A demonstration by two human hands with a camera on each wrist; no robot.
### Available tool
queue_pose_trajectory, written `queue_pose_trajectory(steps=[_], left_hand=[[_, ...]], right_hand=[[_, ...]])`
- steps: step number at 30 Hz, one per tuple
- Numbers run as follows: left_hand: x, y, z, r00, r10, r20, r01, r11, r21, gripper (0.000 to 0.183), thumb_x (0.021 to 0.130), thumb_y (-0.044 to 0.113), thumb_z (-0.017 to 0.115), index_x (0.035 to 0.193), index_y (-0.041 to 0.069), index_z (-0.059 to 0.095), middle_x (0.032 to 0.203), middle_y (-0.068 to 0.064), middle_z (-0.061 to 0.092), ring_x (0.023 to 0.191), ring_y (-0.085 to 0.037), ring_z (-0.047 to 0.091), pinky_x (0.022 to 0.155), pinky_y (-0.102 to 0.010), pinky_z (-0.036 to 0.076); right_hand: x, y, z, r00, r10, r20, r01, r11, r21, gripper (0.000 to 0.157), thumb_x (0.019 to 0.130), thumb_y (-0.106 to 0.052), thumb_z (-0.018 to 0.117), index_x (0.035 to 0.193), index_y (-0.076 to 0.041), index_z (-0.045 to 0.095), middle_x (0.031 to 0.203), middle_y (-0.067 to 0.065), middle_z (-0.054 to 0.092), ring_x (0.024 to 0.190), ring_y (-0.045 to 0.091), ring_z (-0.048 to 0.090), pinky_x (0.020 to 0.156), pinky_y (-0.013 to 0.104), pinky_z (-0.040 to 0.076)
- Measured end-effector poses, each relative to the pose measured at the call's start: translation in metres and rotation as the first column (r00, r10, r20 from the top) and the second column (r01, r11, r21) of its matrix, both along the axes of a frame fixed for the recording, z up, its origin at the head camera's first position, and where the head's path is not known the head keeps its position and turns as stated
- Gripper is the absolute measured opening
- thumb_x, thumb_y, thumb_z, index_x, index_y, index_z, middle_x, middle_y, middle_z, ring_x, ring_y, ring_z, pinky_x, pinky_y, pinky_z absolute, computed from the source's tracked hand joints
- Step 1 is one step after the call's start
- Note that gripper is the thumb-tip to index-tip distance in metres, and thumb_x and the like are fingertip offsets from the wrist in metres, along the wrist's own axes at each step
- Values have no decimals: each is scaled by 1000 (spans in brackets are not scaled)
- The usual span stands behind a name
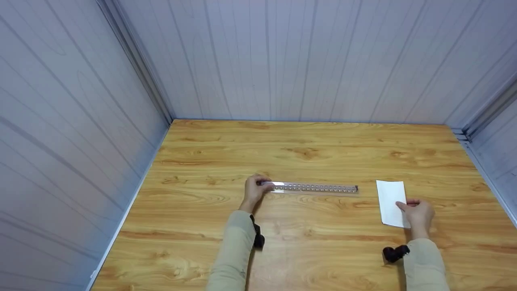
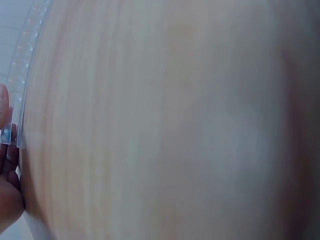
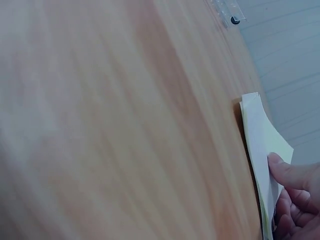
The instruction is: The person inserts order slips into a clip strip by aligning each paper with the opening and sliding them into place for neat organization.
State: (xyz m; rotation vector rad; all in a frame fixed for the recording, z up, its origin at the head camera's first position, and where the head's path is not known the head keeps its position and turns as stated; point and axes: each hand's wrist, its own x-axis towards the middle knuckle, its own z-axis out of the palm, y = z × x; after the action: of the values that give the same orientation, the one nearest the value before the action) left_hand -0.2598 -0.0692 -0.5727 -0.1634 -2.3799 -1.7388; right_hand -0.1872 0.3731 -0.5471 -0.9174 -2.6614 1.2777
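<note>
A long clear plastic strip (image 1: 315, 187) with two rows of small round shapes lies crosswise in mid-table in the head view. My left hand (image 1: 254, 190) pinches its left end between thumb and fingers. The left wrist view catches that end of the strip (image 2: 22, 65) at its left border. To the right, my right hand (image 1: 421, 215) holds a folded white paper (image 1: 389, 202) by its right edge, thumb on top. Layered edges of the paper (image 3: 257, 135) show in the right wrist view, with the fingers under it.
Wood-grain table (image 1: 307, 153) stands against a pale panelled back wall (image 1: 282, 60), with another wall (image 1: 72, 121) on the left. Black wrist cameras (image 1: 396, 253) stick out from both sleeves. The strip's far end (image 3: 230, 12) lies to the left of the paper.
</note>
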Motion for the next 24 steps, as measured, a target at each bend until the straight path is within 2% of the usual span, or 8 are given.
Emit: queue_pose_trajectory(steps=[5, 7, 12, 14, 20, 24], left_hand=[[0, 1, -1, 1000, -2, -6, 2, 1000, 17, 18, 64, 1, 76, 77, -8, 67, 76, -14, 61, 74, -23, 55, 67, -25, 44], [4, 2, 8, 1000, -11, -9, 12, 999, 40, 18, 65, -2, 74, 77, -11, 66, 77, -20, 60, 76, -29, 55, 69, -31, 46], [5, 2, 9, 1000, -16, -13, 17, 999, 35, 16, 66, -3, 74, 77, -11, 66, 78, -20, 60, 77, -30, 55, 70, -33, 46], [0, 1, -1, 1000, -8, -20, 8, 1000, 8, 16, 65, 0, 75, 77, -8, 67, 77, -14, 61, 75, -23, 55, 67, -26, 45], [-1, 1, -2, 1000, 3, -15, -3, 1000, -2, 16, 64, 1, 75, 76, -7, 68, 75, -12, 61, 73, -21, 54, 66, -25, 44], [-1, 0, -2, 1000, 0, -10, 0, 1000, -1, 17, 64, 0, 75, 77, -7, 67, 75, -12, 61, 72, -20, 54, 66, -25, 44]], right_hand=[[0, 0, -1, 1000, -10, -15, 10, 1000, -13, 36, 77, -18, 69, 99, 7, 55, 82, 9, 54, 73, 20, 49, 57, 25, 37], [0, 1, -1, 1000, -16, -17, 16, 1000, -15, 37, 77, -17, 68, 101, 7, 54, 83, 10, 54, 74, 21, 49, 57, 25, 37], [0, 1, -1, 999, -30, -21, 30, 999, -15, 38, 78, -16, 67, 104, 7, 53, 86, 12, 55, 74, 20, 49, 55, 23, 38], [0, 1, 0, 999, -34, -17, 34, 999, -15, 38, 79, -16, 66, 106, 7, 53, 88, 12, 54, 75, 20, 49, 55, 23, 39], [1, 2, -2, 999, -36, -41, 36, 999, -3, 36, 81, -16, 64, 105, 8, 53, 92, 16, 54, 78, 24, 49, 55, 23, 38], [3, 1, -2, 998, -30, -62, 32, 999, 28, 34, 82, -18, 62, 103, 8, 55, 90, 16, 55, 76, 21, 49, 58, 24, 37]])
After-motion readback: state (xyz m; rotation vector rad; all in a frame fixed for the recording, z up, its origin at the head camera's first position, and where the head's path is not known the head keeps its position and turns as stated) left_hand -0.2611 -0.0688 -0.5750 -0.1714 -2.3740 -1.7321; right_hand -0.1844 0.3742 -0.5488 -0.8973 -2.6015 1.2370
